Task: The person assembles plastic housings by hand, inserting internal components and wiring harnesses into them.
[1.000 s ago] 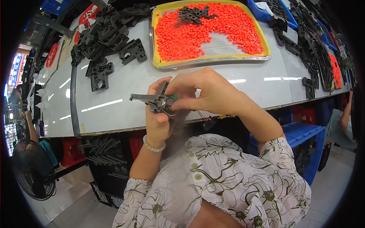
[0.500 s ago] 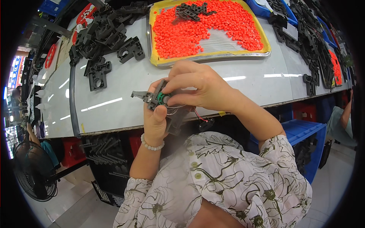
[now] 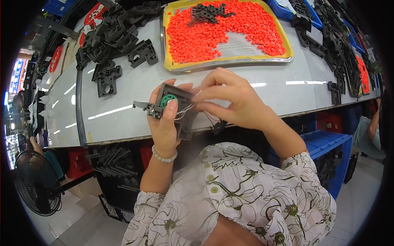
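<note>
As we compare the dark housing (image 3: 185,93) with the view half a second ago: it has turned in our left hand (image 3: 163,130), and its hollow now shows more openly, green ring (image 3: 165,100) inside.
Left hand: clasping the housing over the near edge of the table (image 3: 117,129), thumb now laid across the ring, fingers behind.
Right hand (image 3: 230,96): shifted from the ring to the housing's right side, by the white wires (image 3: 187,109); thumb and fingertips drawn close together, though we cannot tell whether they pinch a wire.
Black connector (image 3: 218,127): at the near edge, right of the housing.
Open room: we find bare tabletop left of the housing to the dark strip (image 3: 80,106), and more between the right hand and the dark parts (image 3: 334,65).
Tray (image 3: 246,62): beyond the hands, yellow-edged, bearing orange-red pellets (image 3: 193,43).
Heap of dark housings (image 3: 117,37): left of the tray.
Surface: white, glossy, streaked with reflected light.
Room: black fan (image 3: 39,184) lower left; blue crate (image 3: 328,143) below the table, right.
</note>
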Tool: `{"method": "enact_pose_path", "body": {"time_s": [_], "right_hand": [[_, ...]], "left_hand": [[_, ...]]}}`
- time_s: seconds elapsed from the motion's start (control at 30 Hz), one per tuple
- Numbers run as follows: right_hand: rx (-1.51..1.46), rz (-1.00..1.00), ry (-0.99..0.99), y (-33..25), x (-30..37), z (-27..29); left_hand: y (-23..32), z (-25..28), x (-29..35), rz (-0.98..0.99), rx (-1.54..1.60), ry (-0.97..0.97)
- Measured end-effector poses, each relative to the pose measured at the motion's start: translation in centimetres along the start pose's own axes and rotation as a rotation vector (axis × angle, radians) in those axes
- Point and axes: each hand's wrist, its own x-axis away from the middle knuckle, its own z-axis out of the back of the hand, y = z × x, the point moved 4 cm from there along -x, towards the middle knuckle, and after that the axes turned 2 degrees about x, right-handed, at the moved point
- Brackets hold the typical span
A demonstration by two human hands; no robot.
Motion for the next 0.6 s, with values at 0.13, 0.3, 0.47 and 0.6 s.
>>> {"method": "enact_pose_path", "body": {"time_s": [0.13, 0.3, 0.47, 0.6], "right_hand": [[0.197, 0.123, 0.034, -2.7, 0.6, -0.9], [0.386, 0.178, 0.182, -3.5, 0.8, -1.6], [0.481, 0.186, 0.183, -3.2, 0.7, -1.9], [0.446, 0.215, 0.072, -3.4, 0.2, -3.0]], "left_hand": [[0.0, -0.2, -0.1, -0.068, 0.092, -0.025], [0.3, -0.2, 0.0, -0.109, 0.054, 0.011], [0.2, -0.2, 0.1, -0.115, 0.025, 0.011], [0.5, -0.5, 0.2, -0.126, -0.035, 0.009]]}}
